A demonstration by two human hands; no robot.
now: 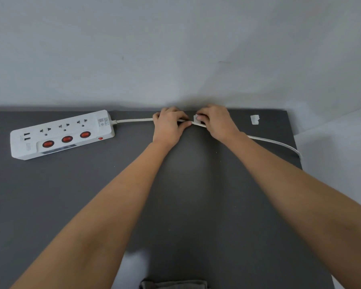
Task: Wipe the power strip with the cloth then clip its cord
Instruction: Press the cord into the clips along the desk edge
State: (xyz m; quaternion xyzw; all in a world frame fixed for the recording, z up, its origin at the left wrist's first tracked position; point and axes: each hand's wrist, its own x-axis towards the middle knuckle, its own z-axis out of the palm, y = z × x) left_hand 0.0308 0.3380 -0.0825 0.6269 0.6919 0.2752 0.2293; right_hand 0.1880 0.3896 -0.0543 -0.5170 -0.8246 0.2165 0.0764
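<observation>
A white power strip (62, 134) with three red switches lies at the far left of the dark grey table (71, 205). Its white cord (133, 120) runs right along the back edge, passes under both hands and drops off the right edge. My left hand (169, 126) pinches the cord. Just to its right, my right hand (217, 122) presses fingers on a small white cord clip (196, 117) fixed to the table, with the cord lying at the clip. A grey cloth (173, 284) shows at the bottom edge.
A second white clip (254, 119) sits on the table farther right, near the back corner. A pale wall rises straight behind the table. The table's right edge falls away to a light floor.
</observation>
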